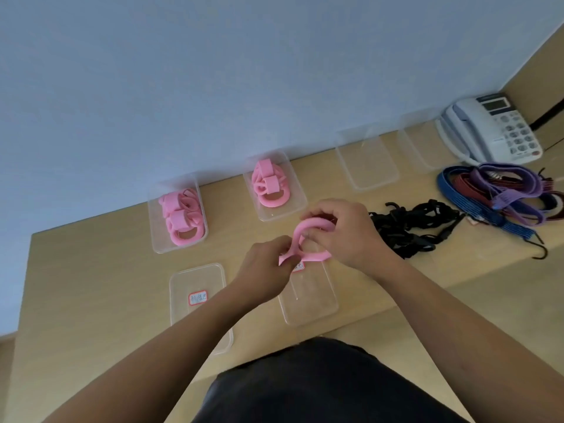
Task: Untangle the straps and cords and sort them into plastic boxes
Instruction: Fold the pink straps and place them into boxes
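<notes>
A pink strap [308, 227] is coiled in a loop above the table's middle. My right hand [345, 230] grips the loop from the right, and my left hand [268, 267] pinches its loose end at the lower left. Two clear plastic boxes hold rolled pink straps: one at the left [155, 239], one behind the hands [300, 198]. A tangle of black cords [409, 230] lies right of my hands. Further right lies a heap of purple, blue and dark red straps [503, 193].
Empty clear boxes stand at the back right [366, 184] [418, 160]. Two flat clear lids lie near me: one with a red label [183, 315] and one under my hands [311, 312]. A white desk telephone [491, 129] sits in the far right corner by the wall.
</notes>
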